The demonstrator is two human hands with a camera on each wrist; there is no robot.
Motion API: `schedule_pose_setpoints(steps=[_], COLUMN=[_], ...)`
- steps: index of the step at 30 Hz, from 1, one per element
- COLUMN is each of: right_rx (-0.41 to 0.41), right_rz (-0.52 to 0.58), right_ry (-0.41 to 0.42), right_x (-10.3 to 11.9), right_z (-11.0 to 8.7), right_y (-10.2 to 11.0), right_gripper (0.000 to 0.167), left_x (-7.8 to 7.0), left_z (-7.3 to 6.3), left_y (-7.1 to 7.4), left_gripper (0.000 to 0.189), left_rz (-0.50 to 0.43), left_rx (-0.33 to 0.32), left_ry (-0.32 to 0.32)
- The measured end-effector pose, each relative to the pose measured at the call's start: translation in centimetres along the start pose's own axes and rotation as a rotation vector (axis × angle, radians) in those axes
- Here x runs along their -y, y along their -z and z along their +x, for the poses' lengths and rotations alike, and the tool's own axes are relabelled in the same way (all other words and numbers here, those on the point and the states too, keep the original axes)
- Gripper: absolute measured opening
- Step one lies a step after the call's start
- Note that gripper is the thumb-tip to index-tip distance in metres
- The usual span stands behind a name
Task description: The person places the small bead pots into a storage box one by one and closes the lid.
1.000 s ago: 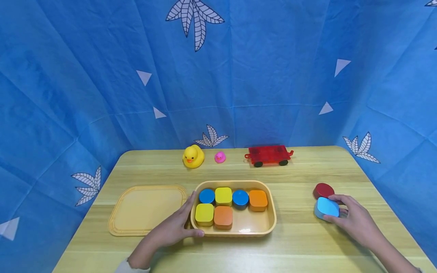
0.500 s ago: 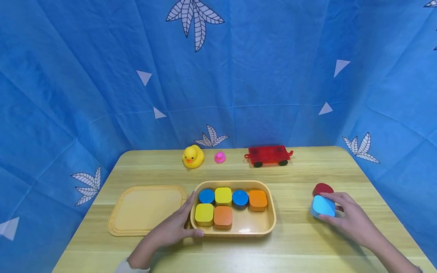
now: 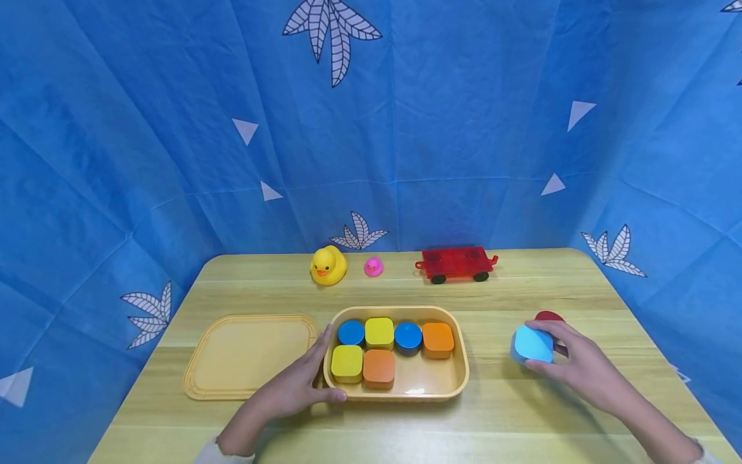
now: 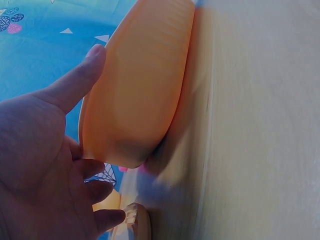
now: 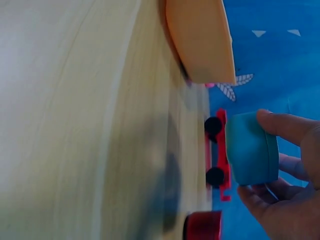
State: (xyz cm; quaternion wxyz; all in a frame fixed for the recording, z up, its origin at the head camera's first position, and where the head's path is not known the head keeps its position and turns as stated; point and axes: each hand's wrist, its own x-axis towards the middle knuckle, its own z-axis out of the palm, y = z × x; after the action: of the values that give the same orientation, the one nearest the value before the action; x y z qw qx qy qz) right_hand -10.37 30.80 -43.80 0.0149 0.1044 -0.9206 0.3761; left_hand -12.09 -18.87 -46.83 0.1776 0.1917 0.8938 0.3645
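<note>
My right hand pinches a light blue rounded-square block between thumb and fingers. In the right wrist view the block hangs above the table. Partly hidden behind this hand is a dark red round block. My left hand rests against the left end of a tan box, thumb at its front rim and fingers stretched along its side. Inside the box lie two blue round blocks, two yellow and two orange rounded-square blocks. The left wrist view shows the thumb touching the box, with the other fingers loosely bent.
A flat tan lid lies left of the box. Along the table's back stand a yellow duck, a small pink duck and a red toy wagon. A blue cloth hangs behind the table.
My right hand has lifted the light blue block and moved it left, away from the red block. My left hand and the box have stayed in place.
</note>
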Motion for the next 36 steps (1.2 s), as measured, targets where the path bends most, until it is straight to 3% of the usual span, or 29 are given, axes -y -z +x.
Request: schedule_pose_setpoints(steps=[15,22,36], right_rx=[0.029,0.06,0.204], right_rz=[0.007,0.06,0.116], right_ry=[0.108,0.136,0.21], right_x=[4.2,6.3,9.4], right_z=[2.1,3.0,4.7], right_y=[-2.3,-3.7,-8.6], right_gripper=[0.067,0.065,0.064], left_x=[0.1,0.2,-0.2], left_z=[0.1,0.1,0.0], left_y=[0.0,-0.1,-0.1], left_gripper=[0.121,0.121,0.119], left_rz=[0.012,0.015,0.01], left_rx=[-0.001,-0.004,0.0], left_ry=[-0.007,-0.007,-0.007])
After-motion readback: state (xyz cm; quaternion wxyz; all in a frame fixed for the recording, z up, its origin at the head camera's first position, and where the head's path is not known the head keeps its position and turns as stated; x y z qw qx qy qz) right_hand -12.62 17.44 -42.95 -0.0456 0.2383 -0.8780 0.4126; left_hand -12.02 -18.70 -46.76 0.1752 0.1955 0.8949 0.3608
